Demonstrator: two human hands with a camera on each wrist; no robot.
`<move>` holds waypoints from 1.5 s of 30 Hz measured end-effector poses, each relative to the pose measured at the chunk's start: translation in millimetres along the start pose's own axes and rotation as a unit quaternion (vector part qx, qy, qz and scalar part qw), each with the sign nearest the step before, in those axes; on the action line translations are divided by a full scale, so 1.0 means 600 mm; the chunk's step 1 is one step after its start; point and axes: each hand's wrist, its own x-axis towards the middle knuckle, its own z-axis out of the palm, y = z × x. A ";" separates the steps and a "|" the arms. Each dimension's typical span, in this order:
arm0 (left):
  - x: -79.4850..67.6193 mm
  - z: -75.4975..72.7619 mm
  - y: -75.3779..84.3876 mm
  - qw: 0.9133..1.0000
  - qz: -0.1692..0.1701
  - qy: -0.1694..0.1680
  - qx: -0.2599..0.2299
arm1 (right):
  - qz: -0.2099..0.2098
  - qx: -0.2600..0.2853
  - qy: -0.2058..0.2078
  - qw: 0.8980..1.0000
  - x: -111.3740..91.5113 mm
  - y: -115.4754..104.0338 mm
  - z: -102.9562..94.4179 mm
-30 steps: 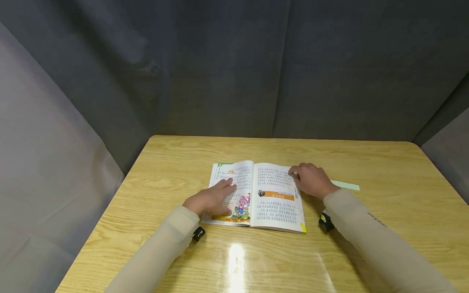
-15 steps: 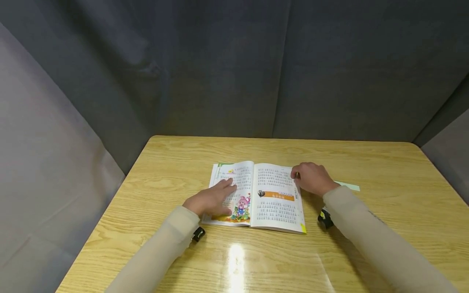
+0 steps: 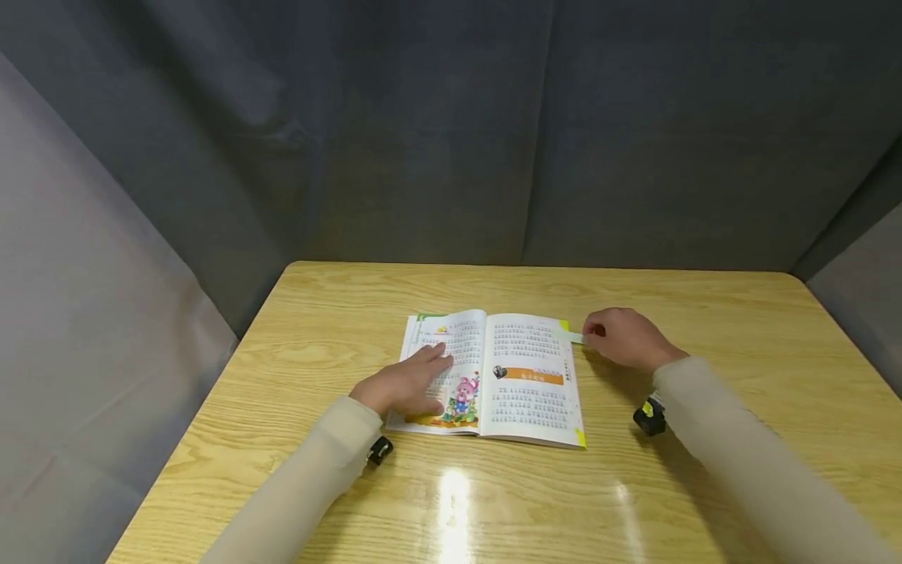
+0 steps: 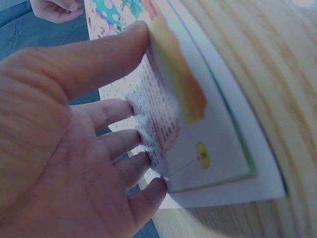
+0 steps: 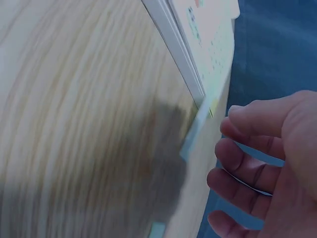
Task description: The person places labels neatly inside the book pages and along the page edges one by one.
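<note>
An open book point(image 3: 532, 407) with printed text and a pink cartoon animal lies on the wooden table. My left hand point(image 3: 405, 382) rests on the left page, fingers spread. In the left wrist view, its thumb and fingertips point(image 4: 148, 193) touch the paper. A pale paper strip point(image 3: 576, 338) juts past the right page's edge near the top corner. My right hand point(image 3: 627, 337) is just right of it, fingers loosely curled. In the right wrist view, the strip's outer end point(image 5: 185, 151) is free, apart from the fingertips point(image 5: 218, 178).
Another pale green strip point(image 5: 157, 230) shows at the bottom of the right wrist view. A dark curtain point(image 3: 423, 157) hangs behind the table point(image 3: 338, 298). Small black devices sit at both wrists.
My right hand has moved right, off the book's upper right corner, uncovering its yellow mark and the jutting strip. The strip seen farther right is now hidden from the head view. My left hand stays put.
</note>
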 end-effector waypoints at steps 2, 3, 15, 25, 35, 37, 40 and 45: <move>0.001 0.001 0.000 1.000 -0.002 -0.001 0.001 | -0.006 0.002 0.007 1.000 -0.010 0.008 -0.008; 0.001 0.001 0.000 1.000 -0.003 -0.002 0.002 | -0.010 0.004 0.009 1.000 -0.016 0.012 -0.012; 0.002 0.003 -0.001 1.000 0.002 -0.002 -0.002 | -0.011 -0.005 0.000 1.000 -0.096 0.086 -0.072; 0.001 0.005 -0.001 1.000 -0.002 0.000 -0.003 | 0.006 -0.017 0.001 1.000 -0.132 0.124 -0.084; 0.000 0.005 0.000 1.000 -0.005 -0.001 -0.008 | 0.003 -0.019 0.018 1.000 -0.102 0.139 -0.050; 0.001 0.005 0.001 1.000 -0.003 0.001 -0.010 | 0.013 -0.021 0.010 1.000 -0.092 0.142 -0.043; 0.002 0.005 0.001 1.000 -0.002 0.002 -0.014 | 0.031 -0.019 -0.002 0.999 -0.082 0.146 -0.035; 0.003 0.006 -0.001 1.000 -0.004 0.002 -0.009 | 0.039 -0.002 -0.018 0.999 -0.072 0.149 -0.022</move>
